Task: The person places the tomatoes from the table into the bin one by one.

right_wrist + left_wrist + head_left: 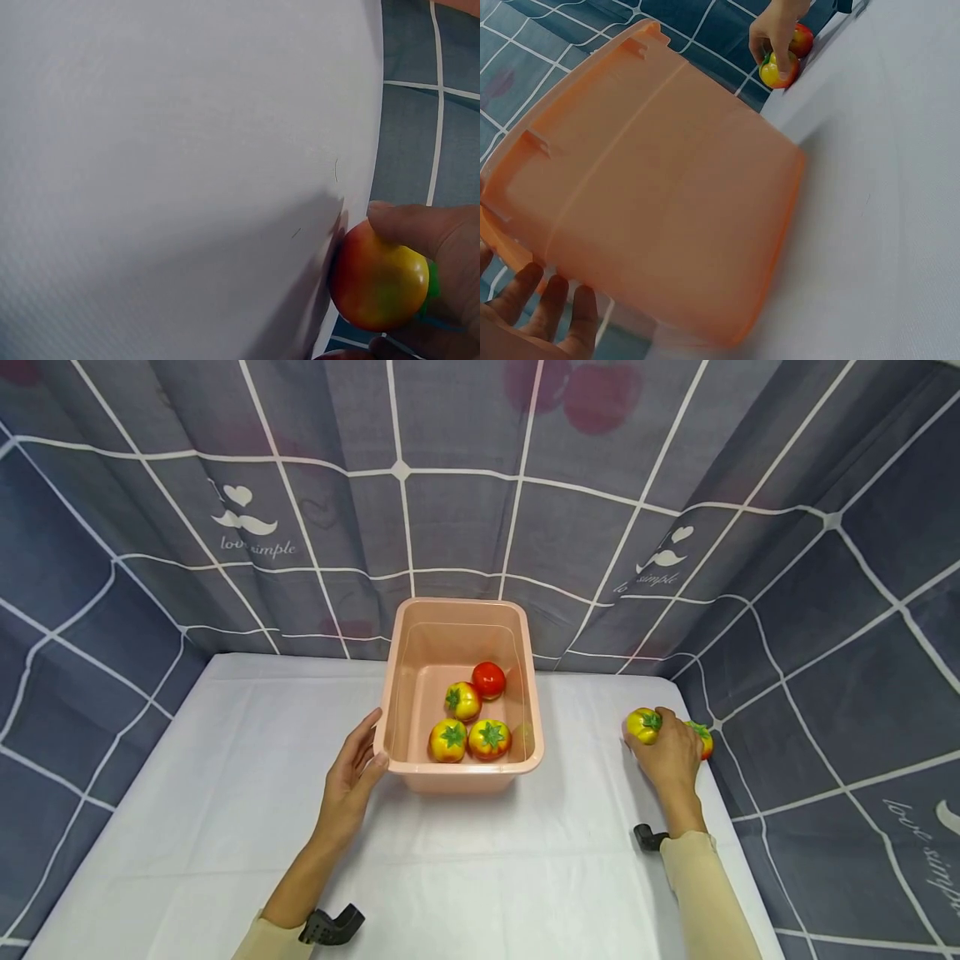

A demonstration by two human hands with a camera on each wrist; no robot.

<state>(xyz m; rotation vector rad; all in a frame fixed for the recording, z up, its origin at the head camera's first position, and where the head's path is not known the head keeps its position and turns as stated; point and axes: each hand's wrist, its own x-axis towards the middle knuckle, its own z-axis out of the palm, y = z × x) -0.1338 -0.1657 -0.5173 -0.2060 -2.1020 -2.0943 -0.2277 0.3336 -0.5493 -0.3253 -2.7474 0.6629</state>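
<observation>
A peach plastic bin stands on the white table. Inside it lie several shiny tomatoes: three yellow-red with green leafy tops, such as one tomato, and a red one. My left hand holds the bin's left side near the front corner; its fingertips show close under the rim in the left wrist view. At the table's right edge, my right hand grips a yellow-red tomato between thumb and fingers. A second tomato sits just right of that hand, partly hidden by it.
Dark grey curtains with white grid lines hang behind the table and along both sides. The white tablecloth stretches between the bin and my right arm. Black wrist mounts are strapped on both forearms.
</observation>
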